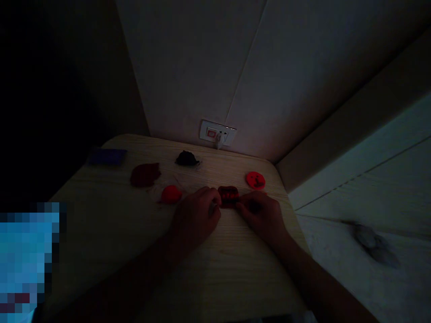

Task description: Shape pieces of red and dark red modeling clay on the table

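The scene is very dim. Both hands rest on a light wooden table (215, 269) near its far right side. My left hand (197, 214) and my right hand (259, 214) have curled fingers pinching a small dark red lump (229, 196) from either side. The lump looks like soft clay with marks pressed into its top. A bright red round piece (171, 194) lies just left of my left hand. A red disc (255, 180) with dark marks lies just beyond my right hand.
A dark red flat patch (144, 174), a black lump (186, 158) and a blue block (107, 156) lie toward the table's far left. A wall socket (217, 131) sits on the wall behind. A pale floor (370, 215) is to the right.
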### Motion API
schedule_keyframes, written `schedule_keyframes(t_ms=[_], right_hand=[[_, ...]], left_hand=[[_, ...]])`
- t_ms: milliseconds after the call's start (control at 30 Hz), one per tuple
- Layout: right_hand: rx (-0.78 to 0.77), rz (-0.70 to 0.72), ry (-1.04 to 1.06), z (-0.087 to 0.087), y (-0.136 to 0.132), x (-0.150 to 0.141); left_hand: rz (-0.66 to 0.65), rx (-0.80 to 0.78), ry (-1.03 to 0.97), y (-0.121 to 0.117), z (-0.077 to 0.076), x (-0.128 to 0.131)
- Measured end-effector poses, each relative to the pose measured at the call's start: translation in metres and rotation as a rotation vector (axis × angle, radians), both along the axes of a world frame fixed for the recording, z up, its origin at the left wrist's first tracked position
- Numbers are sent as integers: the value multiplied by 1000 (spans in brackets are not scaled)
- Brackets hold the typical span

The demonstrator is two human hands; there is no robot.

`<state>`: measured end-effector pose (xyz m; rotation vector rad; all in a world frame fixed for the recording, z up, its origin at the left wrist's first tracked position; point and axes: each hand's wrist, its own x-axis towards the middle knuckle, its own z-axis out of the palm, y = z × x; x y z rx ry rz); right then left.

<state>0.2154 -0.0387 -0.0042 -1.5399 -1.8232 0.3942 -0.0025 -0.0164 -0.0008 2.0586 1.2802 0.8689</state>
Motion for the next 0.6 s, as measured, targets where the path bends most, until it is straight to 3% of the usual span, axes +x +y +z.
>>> schedule_keyframes(t_ms=[600], right_hand=[[-7, -11, -54, -2, 2, -1]], left_hand=[[-2, 9, 14, 0, 0, 1]])
